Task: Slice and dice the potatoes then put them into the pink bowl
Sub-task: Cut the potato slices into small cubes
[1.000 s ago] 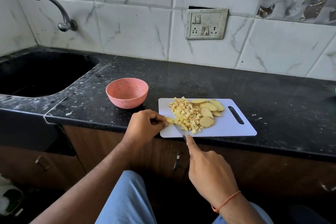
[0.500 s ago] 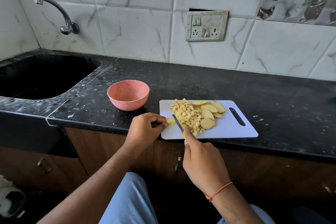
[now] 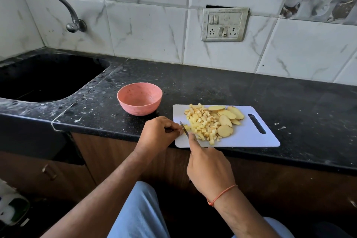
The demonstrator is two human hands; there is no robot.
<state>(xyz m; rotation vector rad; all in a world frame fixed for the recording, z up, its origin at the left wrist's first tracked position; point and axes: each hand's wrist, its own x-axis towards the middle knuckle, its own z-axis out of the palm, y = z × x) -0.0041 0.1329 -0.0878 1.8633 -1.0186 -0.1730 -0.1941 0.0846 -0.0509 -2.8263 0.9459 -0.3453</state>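
Clearly the head view catches a dicing stroke near the frame's centre. On the white plastic cutting board (image 3: 249,139) the left hand (image 3: 157,134) pinches a small pale potato strip (image 3: 185,126) at the board's left edge, while the right hand (image 3: 209,168) is curled round the handle of a dark-bladed knife (image 3: 184,126), its forefinger laid along the spine. The blade sits just beside the left fingertips (image 3: 178,128), so I would tuck them back and cut straight down. A heap of yellow potato cubes (image 3: 201,123) and several oval potato slices (image 3: 226,120) wait to the right; the round pink bowl (image 3: 139,99), upper left of the board on the black speckled counter (image 3: 212,87), holds nothing visible.
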